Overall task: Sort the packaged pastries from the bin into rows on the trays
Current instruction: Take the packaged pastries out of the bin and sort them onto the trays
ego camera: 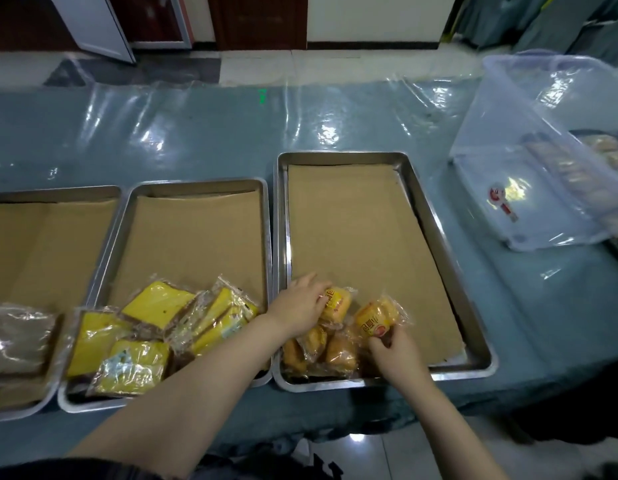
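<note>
Three metal trays lined with brown paper lie side by side. In the right tray (449,258), several wrapped orange buns (338,351) are bunched at its near left corner. My left hand (299,304) grips one wrapped bun (336,303) at the top of that bunch. My right hand (394,351) pinches another wrapped bun (375,318) by its near end. The middle tray (196,188) holds several yellow wrapped cake slices (155,306) at its near end. The clear plastic bin (529,140) stands at the far right with more pastries (602,147) inside.
The left tray (58,194) has a brown wrapped pastry (16,337) at its near end. A blue cloth under clear plastic sheeting (196,133) covers the table. The table's near edge runs just below the trays.
</note>
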`<state>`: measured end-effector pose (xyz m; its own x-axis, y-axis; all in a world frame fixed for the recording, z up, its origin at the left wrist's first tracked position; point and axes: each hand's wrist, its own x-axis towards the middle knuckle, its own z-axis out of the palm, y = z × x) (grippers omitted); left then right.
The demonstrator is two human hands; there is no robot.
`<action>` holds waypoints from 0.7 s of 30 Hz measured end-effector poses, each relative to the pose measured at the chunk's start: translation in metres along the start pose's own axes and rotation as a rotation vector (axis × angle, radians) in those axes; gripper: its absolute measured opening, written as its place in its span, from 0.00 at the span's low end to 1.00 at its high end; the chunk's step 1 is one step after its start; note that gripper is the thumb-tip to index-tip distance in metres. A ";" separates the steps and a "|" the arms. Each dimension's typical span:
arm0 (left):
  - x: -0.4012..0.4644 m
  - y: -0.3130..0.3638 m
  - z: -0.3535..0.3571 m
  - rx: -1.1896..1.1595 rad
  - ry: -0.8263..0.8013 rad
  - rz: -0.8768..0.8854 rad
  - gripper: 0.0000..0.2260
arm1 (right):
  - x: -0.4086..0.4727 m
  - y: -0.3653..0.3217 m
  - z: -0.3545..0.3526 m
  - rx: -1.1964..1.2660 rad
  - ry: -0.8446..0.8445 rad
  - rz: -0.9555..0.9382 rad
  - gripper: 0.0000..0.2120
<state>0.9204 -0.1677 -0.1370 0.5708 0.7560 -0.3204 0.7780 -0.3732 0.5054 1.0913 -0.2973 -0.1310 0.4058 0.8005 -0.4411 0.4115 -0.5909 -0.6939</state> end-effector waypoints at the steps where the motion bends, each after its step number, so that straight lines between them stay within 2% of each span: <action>1: -0.001 -0.002 0.001 -0.002 -0.010 0.011 0.20 | 0.001 0.000 0.000 -0.021 0.003 0.020 0.02; 7: -0.005 -0.009 0.010 0.097 -0.081 0.035 0.22 | 0.010 -0.005 -0.003 -0.158 -0.041 0.146 0.12; 11: -0.004 -0.012 0.011 0.118 -0.122 0.025 0.27 | 0.024 -0.009 -0.015 -0.194 -0.175 0.221 0.09; 13: -0.005 -0.013 0.011 0.111 -0.115 0.029 0.27 | 0.025 -0.012 -0.027 -0.322 -0.254 0.220 0.08; 15: -0.005 -0.014 0.011 0.103 -0.103 0.036 0.27 | 0.019 -0.015 -0.042 -0.551 -0.326 0.239 0.16; 17: -0.006 -0.014 0.010 0.096 -0.097 0.039 0.27 | 0.009 -0.021 -0.059 -0.748 -0.284 0.294 0.25; 18: -0.007 -0.013 0.009 0.095 -0.098 0.039 0.27 | 0.007 -0.023 -0.066 -0.768 -0.217 0.289 0.27; 21: -0.008 -0.012 0.009 0.101 -0.100 0.044 0.27 | 0.009 -0.032 -0.068 -0.597 -0.008 0.034 0.18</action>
<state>0.9093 -0.1740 -0.1480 0.6242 0.6825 -0.3803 0.7713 -0.4609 0.4389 1.1377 -0.2781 -0.0739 0.4213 0.7794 -0.4637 0.7868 -0.5685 -0.2406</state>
